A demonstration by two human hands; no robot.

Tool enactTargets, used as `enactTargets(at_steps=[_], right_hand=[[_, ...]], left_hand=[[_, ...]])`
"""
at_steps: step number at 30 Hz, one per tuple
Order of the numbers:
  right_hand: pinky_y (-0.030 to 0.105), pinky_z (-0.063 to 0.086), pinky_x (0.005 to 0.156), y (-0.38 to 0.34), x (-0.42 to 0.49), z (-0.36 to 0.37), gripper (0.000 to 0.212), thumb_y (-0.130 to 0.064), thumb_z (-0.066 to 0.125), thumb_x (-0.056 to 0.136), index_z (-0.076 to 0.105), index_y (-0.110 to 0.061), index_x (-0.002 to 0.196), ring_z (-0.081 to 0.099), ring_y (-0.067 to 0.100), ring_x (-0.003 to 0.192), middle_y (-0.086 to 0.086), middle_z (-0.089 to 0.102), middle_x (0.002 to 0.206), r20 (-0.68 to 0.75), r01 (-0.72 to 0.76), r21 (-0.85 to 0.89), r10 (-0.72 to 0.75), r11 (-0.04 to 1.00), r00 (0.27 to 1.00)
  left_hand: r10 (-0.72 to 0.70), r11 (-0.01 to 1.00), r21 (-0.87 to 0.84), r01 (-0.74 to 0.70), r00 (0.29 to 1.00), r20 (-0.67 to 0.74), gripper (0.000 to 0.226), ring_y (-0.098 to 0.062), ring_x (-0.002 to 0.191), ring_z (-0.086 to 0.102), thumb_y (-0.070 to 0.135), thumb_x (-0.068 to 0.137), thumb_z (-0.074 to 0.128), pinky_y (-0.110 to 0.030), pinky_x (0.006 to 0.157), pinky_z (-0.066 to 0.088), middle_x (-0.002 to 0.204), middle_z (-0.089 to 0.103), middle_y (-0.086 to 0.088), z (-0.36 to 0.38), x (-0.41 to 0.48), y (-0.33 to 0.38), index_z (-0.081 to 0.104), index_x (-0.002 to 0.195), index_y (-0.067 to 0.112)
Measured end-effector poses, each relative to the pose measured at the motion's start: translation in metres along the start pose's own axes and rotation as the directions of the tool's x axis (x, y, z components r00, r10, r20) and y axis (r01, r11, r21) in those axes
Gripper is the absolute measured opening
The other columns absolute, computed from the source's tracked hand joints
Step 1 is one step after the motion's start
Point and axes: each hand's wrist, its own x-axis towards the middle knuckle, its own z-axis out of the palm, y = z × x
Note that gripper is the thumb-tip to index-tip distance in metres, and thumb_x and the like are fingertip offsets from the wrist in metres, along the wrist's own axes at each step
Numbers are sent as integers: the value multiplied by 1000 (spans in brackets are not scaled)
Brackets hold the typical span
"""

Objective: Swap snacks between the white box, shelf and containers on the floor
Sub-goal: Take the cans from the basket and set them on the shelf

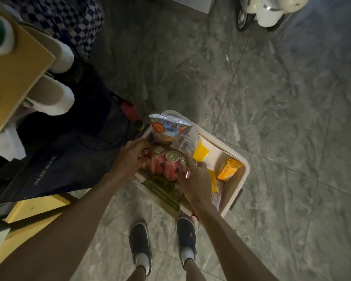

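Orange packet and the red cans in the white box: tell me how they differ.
The orange packet lies alone at the box's right side, untouched; the red cans stand upright in a cluster between both hands. The packet is flat-sided and soft-looking; the cans are round with metal tops. Both sit inside the white box.

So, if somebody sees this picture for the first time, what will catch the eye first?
Probably the two bare hands, left hand and right hand, closing around a cluster of red cans in the white box on the grey floor. Next, the bright snack packets: a glossy bag at the far end of the box and an orange pack on its right side.
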Motion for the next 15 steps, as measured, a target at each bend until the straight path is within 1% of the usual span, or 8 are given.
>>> enactTargets(at_steps=[2, 4, 5, 8, 11, 12, 13, 15], right_hand=[[39, 59, 83, -3, -4, -10, 64, -35, 73, 96, 49, -31, 155, 66, 31, 104, 10, 58, 127, -19, 48, -19, -49, 999, 999], [40, 61, 83, -4, -8, -25, 67, -36, 74, 95, 48, -32, 156, 67, 32, 107, 11, 58, 134, -35, 72, -40, -74, 997, 997], [39, 61, 85, -6, -10, -34, 70, -38, 76, 94, 46, -32, 158, 67, 32, 109, 11, 57, 138, -42, 85, -43, -87, 995, 995], [36, 57, 88, -19, -22, -72, 71, -41, 75, 97, 45, -29, 160, 65, 31, 114, 13, 58, 141, -62, 171, -61, -175, 983, 983], [29, 55, 88, -43, -36, -117, 65, -34, 77, 96, 52, -23, 156, 69, 31, 110, 15, 61, 138, -72, 281, -40, -283, 959, 956], [30, 56, 88, -54, -43, -134, 64, -33, 79, 95, 55, -23, 154, 70, 30, 109, 14, 61, 138, -75, 313, -24, -314, 949, 946], [34, 60, 88, -65, -48, -150, 63, -35, 80, 94, 57, -23, 152, 70, 29, 108, 13, 62, 138, -85, 350, -23, -351, 937, 933], [41, 64, 81, -90, -61, -180, 65, -36, 85, 90, 59, -24, 148, 71, 28, 103, 9, 64, 134, -102, 435, -15, -434, 900, 895]], left_hand=[[-41, 996, -81, 42, 999, 17, 30, -22, 103, 63, 18, 88, 73, -44, 84, 53, 122, 57, 6, -7, -5, 6, 56, 106, 33], [-81, 984, -163, 77, 997, -13, 33, -6, 93, 62, 15, 85, 81, -35, 76, 49, 114, 54, 10, -14, -12, 14, 56, 98, 33], [-85, 977, -200, 74, 995, -46, 33, -2, 93, 62, 15, 83, 83, -32, 76, 48, 113, 56, 12, -20, -17, 21, 60, 99, 32], [-62, 962, -271, 15, 984, -166, 35, -2, 101, 65, 11, 79, 88, -32, 82, 55, 116, 61, 15, -47, -38, 46, 68, 101, 30], [-48, 947, -317, -44, 960, -276, 36, -3, 107, 68, 12, 81, 89, -35, 89, 60, 121, 64, 17, -90, -69, 76, 71, 105, 32], [-48, 943, -326, -58, 950, -310, 36, -5, 107, 69, 15, 81, 90, -38, 90, 61, 121, 66, 16, -106, -80, 87, 72, 107, 32], [-54, 941, -331, -67, 938, -342, 38, -6, 107, 70, 18, 81, 91, -39, 91, 61, 120, 67, 15, -123, -93, 99, 72, 110, 33], [-82, 940, -335, -64, 911, -404, 41, -5, 107, 70, 24, 80, 93, -37, 91, 62, 119, 69, 16, -158, -122, 123, 72, 114, 31]])
